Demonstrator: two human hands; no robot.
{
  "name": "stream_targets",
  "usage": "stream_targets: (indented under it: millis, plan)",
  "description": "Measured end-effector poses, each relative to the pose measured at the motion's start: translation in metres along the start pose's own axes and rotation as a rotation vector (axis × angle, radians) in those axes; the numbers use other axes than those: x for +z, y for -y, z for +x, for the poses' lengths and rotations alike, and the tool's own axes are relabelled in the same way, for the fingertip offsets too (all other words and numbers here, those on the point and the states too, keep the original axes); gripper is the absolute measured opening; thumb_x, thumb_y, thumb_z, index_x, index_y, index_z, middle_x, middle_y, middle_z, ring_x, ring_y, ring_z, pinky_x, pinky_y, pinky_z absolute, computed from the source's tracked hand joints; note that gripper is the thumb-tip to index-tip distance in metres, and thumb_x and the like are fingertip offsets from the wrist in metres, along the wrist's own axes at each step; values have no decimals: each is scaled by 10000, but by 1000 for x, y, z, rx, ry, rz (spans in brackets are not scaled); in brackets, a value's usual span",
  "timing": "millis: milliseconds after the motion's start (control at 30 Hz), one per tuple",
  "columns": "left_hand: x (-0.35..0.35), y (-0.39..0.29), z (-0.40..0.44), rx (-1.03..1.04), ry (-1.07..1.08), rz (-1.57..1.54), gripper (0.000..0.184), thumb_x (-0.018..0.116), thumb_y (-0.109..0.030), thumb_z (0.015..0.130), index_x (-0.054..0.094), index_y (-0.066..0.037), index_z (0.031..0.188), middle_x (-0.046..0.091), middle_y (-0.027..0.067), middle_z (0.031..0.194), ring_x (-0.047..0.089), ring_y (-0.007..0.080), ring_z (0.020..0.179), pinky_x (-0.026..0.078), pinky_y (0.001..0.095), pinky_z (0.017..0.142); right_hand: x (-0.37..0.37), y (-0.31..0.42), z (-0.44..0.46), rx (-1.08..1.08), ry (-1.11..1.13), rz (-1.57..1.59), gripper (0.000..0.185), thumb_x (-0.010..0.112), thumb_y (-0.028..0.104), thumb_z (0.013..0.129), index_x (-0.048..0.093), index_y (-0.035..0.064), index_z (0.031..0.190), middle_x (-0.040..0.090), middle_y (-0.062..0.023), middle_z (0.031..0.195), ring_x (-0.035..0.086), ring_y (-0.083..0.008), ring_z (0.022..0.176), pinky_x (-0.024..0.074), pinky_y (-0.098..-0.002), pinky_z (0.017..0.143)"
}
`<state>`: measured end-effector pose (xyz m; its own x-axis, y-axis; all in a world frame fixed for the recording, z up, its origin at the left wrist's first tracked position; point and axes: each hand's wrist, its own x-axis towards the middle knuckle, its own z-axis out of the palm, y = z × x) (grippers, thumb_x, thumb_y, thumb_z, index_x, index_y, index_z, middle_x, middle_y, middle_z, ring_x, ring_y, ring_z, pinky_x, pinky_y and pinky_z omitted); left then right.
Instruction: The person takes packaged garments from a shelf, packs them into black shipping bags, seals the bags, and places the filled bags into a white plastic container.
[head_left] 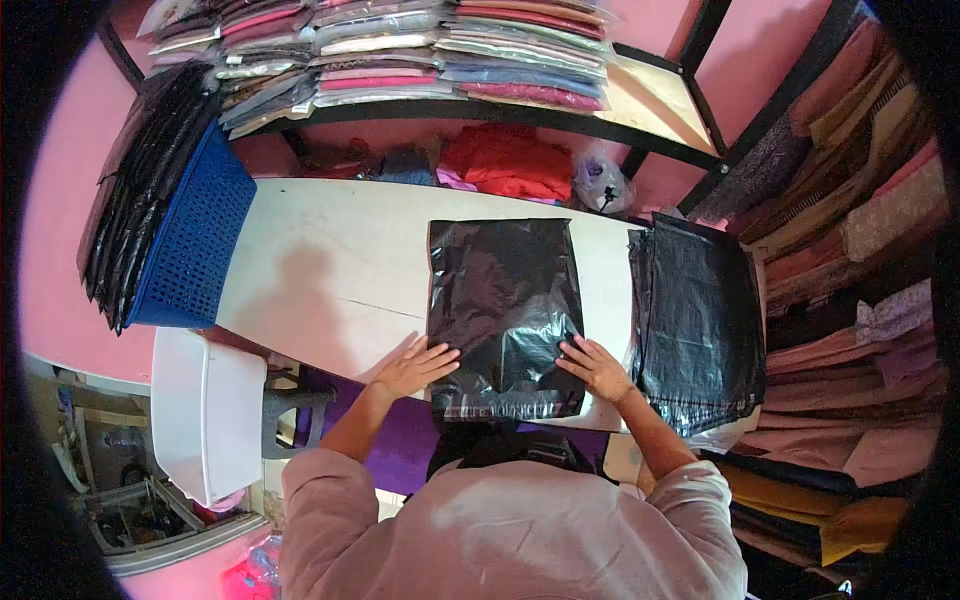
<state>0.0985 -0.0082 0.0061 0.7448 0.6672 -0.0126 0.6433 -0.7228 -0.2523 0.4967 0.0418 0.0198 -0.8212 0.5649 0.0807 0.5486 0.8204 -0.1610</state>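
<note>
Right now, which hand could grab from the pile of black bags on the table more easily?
Probably the right hand: it touches the flat black bag's right side, close to the pile. The left hand is at the opposite side, so it would have to reach across.

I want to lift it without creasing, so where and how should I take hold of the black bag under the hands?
The black bag lies flat, so I'd likely pinch its two long side edges, coming in from left and right. The left hand and right hand rest at those edges.
</note>
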Motion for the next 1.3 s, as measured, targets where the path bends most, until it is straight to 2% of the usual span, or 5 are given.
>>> stream_targets:
  millis: [367,633,733,1100,1300]
  plan:
    - [-4,-19,1,-62,-12,-627,493,545,6,657,526,-75,1142,491,51,1217,422,206,1164,270,358,1016,6,2,-35,91,38,469,525,423,-60,673,509,116,1161,492,-44,1216,426,-217,1158,326,-318,995]
    - [36,-33,40,-1091,-451,-943,335,443,-256,852,568,12,695,541,219,610,559,368,609,423,430,568,32,4,25,800,-621,828,428,451,289,894,460,-5,583,420,-41,480,337,-115,480,295,-337,443]
    - [19,-35,56,-1152,-501,-693,406,439,-323,863,558,-8,635,528,207,568,544,370,557,420,439,551,32,4,35,1105,-498,533,496,415,409,875,592,7,646,564,-211,612,526,-350,516,400,-420,514]
    - [15,-34,59,-1057,-191,-307,457,374,-335,877,590,-55,587,571,125,556,561,295,522,429,397,619,15,12,43,1280,-332,293,341,457,355,850,582,40,887,610,-186,742,589,-356,754,449,-449,660]
    - [-7,-41,64,-1173,-264,-362,314,478,-338,821,581,-44,856,597,138,804,562,282,767,393,428,713,-9,40,66,457,-375,147,582,487,302,829,276,38,1302,256,-160,1360,235,-309,1259,180,-448,1019]
